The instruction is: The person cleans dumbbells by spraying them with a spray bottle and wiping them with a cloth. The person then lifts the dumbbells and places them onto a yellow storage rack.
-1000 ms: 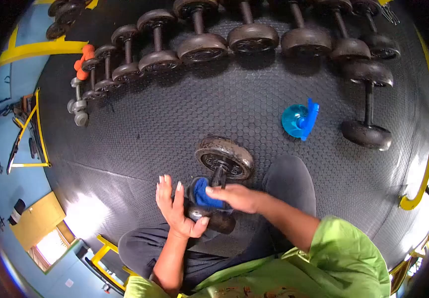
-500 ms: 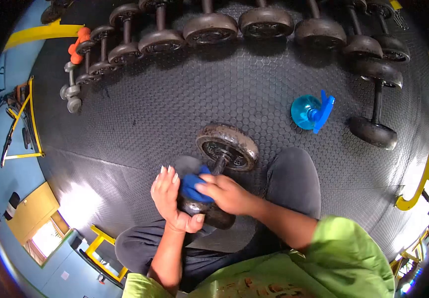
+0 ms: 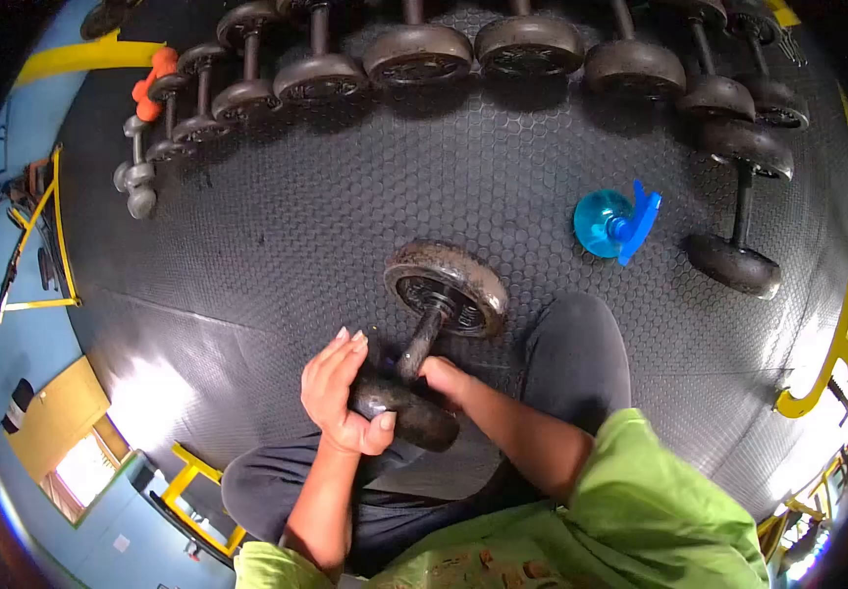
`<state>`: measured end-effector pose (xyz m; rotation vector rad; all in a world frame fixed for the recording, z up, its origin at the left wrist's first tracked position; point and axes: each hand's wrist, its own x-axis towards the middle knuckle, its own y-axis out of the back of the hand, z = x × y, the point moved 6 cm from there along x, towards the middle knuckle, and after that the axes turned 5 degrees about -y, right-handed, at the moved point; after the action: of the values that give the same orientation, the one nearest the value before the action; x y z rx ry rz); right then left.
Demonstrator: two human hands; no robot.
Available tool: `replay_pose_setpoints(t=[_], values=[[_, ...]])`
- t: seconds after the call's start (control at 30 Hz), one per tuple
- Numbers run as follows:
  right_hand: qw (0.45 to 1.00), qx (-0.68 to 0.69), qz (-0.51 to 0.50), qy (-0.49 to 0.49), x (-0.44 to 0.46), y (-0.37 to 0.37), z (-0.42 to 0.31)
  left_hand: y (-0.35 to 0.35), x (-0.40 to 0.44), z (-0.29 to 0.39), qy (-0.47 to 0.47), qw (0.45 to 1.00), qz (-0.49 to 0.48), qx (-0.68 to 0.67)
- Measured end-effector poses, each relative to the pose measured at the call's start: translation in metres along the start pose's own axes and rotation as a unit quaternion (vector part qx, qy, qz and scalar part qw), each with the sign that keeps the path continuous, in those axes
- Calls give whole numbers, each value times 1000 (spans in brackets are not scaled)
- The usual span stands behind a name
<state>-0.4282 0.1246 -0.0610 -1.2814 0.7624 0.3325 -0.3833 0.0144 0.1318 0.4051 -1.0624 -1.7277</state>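
Observation:
A worn black dumbbell (image 3: 424,344) lies tilted between my legs, its far head on the mat and its near head close to me. My left hand (image 3: 338,393) cups the left side of the near head, with the thumb resting over the edge and the fingers pointing up. Low beside the handle, my right hand (image 3: 447,381) reaches in behind the near head, its fingers mostly hidden. Only a dark blue trace of the cloth (image 3: 391,362) shows by the handle; the rest is out of sight behind the dumbbell.
A spray bottle (image 3: 605,224) with blue liquid stands on the black rubber mat (image 3: 336,187) ahead to the right. Several dumbbells (image 3: 418,54) form an arc at the back, continuing down the right side. Small orange dumbbells (image 3: 156,83) and grey dumbbells (image 3: 136,175) sit at far left.
My right hand has moved with the blue cloth from the top of the near head to beneath the handle. My left hand and the dumbbell stay nearly in place.

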Motion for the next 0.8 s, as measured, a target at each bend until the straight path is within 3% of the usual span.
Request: replay_pose_setpoints(t=[0.03,0.1,0.13,0.2,0.23,0.3,0.33,0.37,0.43,0.47,0.5,0.57,0.63,0.7,0.73,0.77,0.8], values=[[998,13,54,-23,-38,1,-21,0,-1,0,4,1000,4,-3],[955,-279,91,-33,-51,23,-39,-1,3,-2,12,1000,-1,-8],[953,-287,92,-31,-71,22,-49,-1,5,-4,26,999,8,-27],[936,-306,91,148,-121,0,-83,1,6,-7,22,1000,10,-14],[935,-310,89,146,-116,-4,-79,0,6,-6,14,1000,4,-7],[834,-379,1,401,-109,-33,-82,-1,5,-4,18,1000,9,-11],[768,-471,29,433,-99,-38,-80,-2,3,-4,21,1000,7,-7],[767,-468,34,437,-100,-29,-79,-1,1,-4,24,1000,2,-4],[516,-741,156,402,-120,-43,-102,1,-6,-2,19,1000,-1,-3],[509,-753,213,357,-115,-35,-109,1,-11,-1,18,1000,-8,-3],[491,-746,247,377,-102,-22,-103,1,-12,-2,16,1000,-12,-5],[543,-721,228,366,-100,-26,-87,2,-15,-3,21,1000,-4,-8],[557,-707,179,396,-106,-28,-85,3,-14,-5,26,1000,-6,-6],[573,-748,119,312,-113,-24,-89,5,-12,-5,32,999,5,-4],[544,-795,124,238,-118,-29,-97,4,-12,-5,31,999,5,-6],[539,-799,121,236,-127,-34,-104,4,-10,-5,29,1000,6,-9],[519,-763,179,342,-146,-42,-121,5,-8,-5,25,999,15,-13]])
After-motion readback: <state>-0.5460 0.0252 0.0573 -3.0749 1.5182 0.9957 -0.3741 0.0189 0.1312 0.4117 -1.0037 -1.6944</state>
